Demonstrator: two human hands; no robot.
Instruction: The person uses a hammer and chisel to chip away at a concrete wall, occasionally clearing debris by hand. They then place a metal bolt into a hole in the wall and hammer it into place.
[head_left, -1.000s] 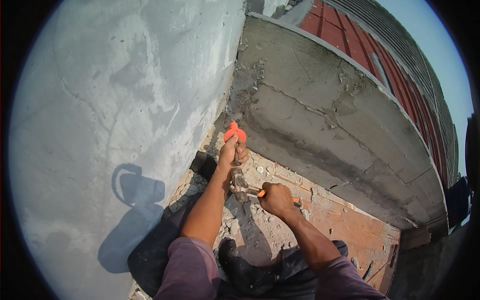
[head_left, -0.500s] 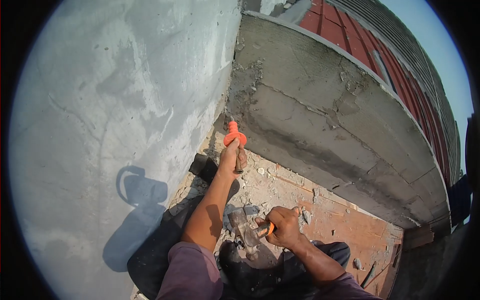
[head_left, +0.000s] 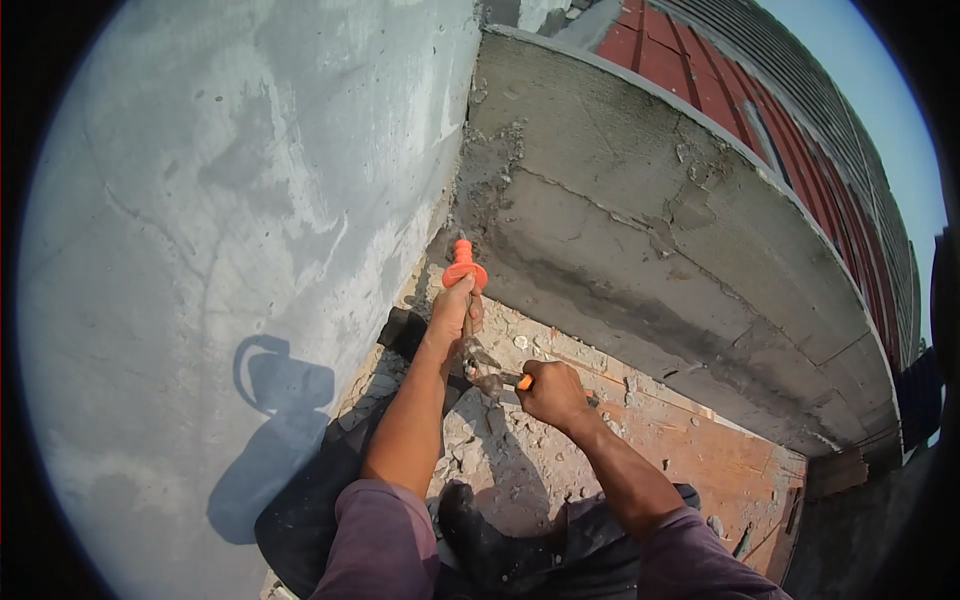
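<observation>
My left hand [head_left: 456,308] is wrapped round a chisel [head_left: 463,258] with an orange-red guard above the fist. The chisel's tip points into the corner where the two walls meet. In my right hand [head_left: 556,393] is a hammer [head_left: 482,372], gripped by its black and orange handle. The hammer's metal head is right at the chisel's rear end, just below my left hand. Crumbled mortar [head_left: 462,440] lies around my boots beneath both hands.
A smooth grey wall [head_left: 200,200] rises on the left. The low rough cement wall [head_left: 620,260] runs to the right, with a red metal roof [head_left: 690,70] beyond it. Debris is scattered over a reddish board [head_left: 690,460] on the floor.
My right hand has swung the hammer up and forward, from low by my boots to the chisel's end. My left hand with the chisel has shifted only slightly.
</observation>
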